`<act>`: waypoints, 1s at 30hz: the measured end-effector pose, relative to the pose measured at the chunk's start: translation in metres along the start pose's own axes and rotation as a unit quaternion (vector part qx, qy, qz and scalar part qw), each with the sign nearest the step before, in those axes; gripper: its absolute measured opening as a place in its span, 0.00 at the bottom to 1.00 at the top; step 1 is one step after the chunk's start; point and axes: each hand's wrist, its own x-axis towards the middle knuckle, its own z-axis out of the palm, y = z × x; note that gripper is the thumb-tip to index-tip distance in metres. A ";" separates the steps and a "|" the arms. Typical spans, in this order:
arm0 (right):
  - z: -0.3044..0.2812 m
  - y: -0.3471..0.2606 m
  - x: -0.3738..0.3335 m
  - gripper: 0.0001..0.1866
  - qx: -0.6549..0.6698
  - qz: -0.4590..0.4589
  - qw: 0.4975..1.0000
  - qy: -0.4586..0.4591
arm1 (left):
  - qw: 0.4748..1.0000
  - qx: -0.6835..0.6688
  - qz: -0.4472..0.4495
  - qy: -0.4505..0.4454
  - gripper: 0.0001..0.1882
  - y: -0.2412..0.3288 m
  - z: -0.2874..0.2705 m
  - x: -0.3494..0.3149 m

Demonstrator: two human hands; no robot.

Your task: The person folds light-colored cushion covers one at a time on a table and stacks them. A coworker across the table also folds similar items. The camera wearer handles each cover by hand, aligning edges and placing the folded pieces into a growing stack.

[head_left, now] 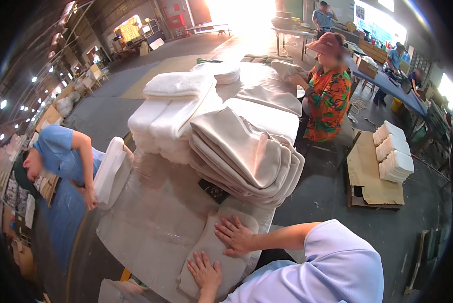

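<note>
A flat beige padded fabric piece [209, 243] with rounded corners lies on the table near me. My left hand [205, 272] rests palm down on its near left part, fingers spread. Farther along the same piece, to the right, my right hand [235, 236] presses flat with its fingers stretched out. Neither hand grips anything. Just beyond my right hand rises a stack of folded beige fabric covers [236, 151]. A small dark item [212, 191] is partly hidden beneath that stack's edge.
Plastic film covers the table [151, 212]. White padding [171, 101] is piled behind the beige stack. At left a person in blue [67, 151] holds a white pad [113, 174]; at right another person [327, 96] handles fabric. A pallet [367, 174] carries white stacks [393, 151].
</note>
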 end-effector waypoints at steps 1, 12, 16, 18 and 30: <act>0.000 0.002 0.001 0.52 0.004 -0.001 1.000 -0.003 | 1.000 0.007 0.000 -0.008 0.44 -0.001 0.002 0.006; -0.013 0.014 0.020 0.46 0.148 -0.013 0.989 0.012 | 0.989 -0.140 -0.043 0.009 0.36 -0.022 -0.015 0.056; -0.021 0.054 -0.009 0.42 0.244 0.151 0.956 0.056 | 0.976 -0.134 -0.082 0.151 0.36 -0.053 -0.040 -0.006; -0.013 0.075 -0.032 0.41 0.302 0.211 0.926 0.082 | 0.938 -0.221 -0.222 0.147 0.37 -0.056 -0.044 -0.051; -0.104 0.085 0.006 0.35 0.551 0.224 0.801 -0.061 | 0.553 -0.730 -0.400 -0.039 0.29 -0.110 -0.100 -0.103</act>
